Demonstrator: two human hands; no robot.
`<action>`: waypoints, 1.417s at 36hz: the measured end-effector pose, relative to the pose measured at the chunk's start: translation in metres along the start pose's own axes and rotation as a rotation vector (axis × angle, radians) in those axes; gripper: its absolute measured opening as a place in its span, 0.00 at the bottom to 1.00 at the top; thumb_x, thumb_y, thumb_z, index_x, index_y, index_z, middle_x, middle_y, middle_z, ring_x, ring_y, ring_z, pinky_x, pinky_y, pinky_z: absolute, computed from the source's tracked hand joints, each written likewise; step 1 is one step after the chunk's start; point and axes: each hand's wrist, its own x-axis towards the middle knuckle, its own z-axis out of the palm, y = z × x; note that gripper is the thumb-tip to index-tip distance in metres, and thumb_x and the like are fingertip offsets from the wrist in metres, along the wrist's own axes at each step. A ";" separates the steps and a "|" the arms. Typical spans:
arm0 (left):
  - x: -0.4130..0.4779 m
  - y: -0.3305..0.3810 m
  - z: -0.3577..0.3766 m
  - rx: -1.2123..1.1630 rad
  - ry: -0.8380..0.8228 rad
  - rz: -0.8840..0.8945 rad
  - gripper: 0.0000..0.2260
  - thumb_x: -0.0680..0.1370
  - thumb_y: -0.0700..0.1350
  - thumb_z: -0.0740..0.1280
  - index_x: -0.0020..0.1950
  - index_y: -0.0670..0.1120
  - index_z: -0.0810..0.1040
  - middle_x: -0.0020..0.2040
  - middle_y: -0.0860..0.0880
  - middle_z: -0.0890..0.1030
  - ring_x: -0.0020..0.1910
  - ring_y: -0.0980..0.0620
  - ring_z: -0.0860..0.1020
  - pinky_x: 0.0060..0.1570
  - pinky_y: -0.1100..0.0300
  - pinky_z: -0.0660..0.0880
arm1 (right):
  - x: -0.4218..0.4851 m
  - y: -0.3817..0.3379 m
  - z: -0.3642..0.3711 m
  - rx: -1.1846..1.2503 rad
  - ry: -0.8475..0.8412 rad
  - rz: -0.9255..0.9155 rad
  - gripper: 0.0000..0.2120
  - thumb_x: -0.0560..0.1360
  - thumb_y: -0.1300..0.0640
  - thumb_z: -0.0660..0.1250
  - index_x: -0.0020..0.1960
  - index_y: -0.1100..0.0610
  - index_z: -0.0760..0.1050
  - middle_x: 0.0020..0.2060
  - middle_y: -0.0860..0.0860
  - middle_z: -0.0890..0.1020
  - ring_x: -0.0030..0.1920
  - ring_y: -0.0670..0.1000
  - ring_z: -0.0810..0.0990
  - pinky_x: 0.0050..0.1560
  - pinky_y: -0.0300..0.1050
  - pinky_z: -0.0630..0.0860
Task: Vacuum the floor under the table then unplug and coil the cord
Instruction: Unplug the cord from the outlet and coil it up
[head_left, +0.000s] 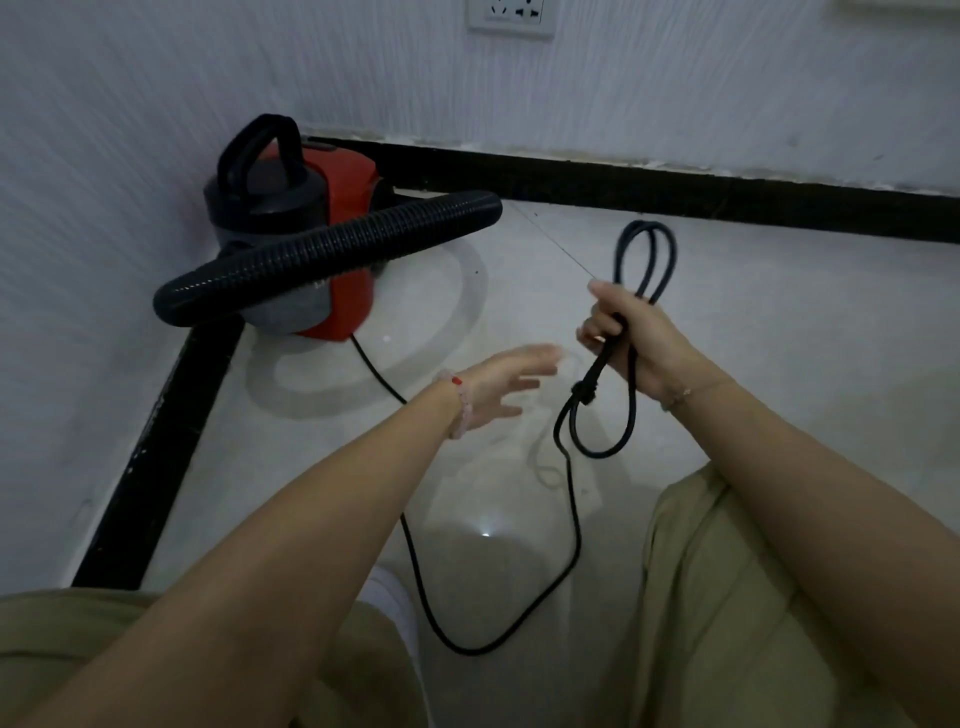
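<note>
A red and black canister vacuum (332, 228) stands in the room's corner, its ribbed black hose (322, 254) curving out in front of it. The black cord (571, 545) runs from the vacuum's base across the pale floor, loops near my legs and rises to my right hand (631, 338). That hand grips several gathered loops of the cord, which stick out above and hang below the fist. My left hand (506, 382) hovers over the floor just left of the loops, fingers straight and blurred, holding nothing.
A white wall socket (511, 15) sits high on the far wall with nothing plugged in. A black skirting board (675, 200) lines both walls. My knees in khaki trousers (753, 597) fill the lower corners, with a white shoe (389, 597) between them.
</note>
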 end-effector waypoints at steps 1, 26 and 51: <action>-0.001 -0.006 0.002 0.046 -0.062 -0.035 0.25 0.77 0.54 0.64 0.73 0.54 0.63 0.72 0.53 0.67 0.73 0.52 0.62 0.71 0.48 0.58 | 0.000 -0.005 -0.003 0.107 -0.006 0.002 0.20 0.78 0.58 0.63 0.28 0.52 0.64 0.19 0.46 0.62 0.22 0.45 0.63 0.31 0.35 0.71; -0.009 -0.019 -0.039 0.536 0.379 0.140 0.04 0.77 0.43 0.67 0.42 0.45 0.75 0.37 0.44 0.78 0.42 0.47 0.78 0.49 0.51 0.78 | 0.002 -0.003 -0.021 -0.518 -0.089 0.356 0.10 0.76 0.51 0.66 0.43 0.57 0.70 0.28 0.48 0.68 0.19 0.41 0.56 0.16 0.32 0.54; -0.025 0.037 0.002 -0.183 0.312 0.215 0.09 0.75 0.32 0.61 0.51 0.42 0.75 0.56 0.42 0.82 0.56 0.48 0.81 0.54 0.52 0.80 | 0.002 0.033 0.010 -0.723 0.039 0.015 0.05 0.72 0.64 0.64 0.46 0.56 0.74 0.30 0.49 0.66 0.28 0.47 0.62 0.25 0.38 0.60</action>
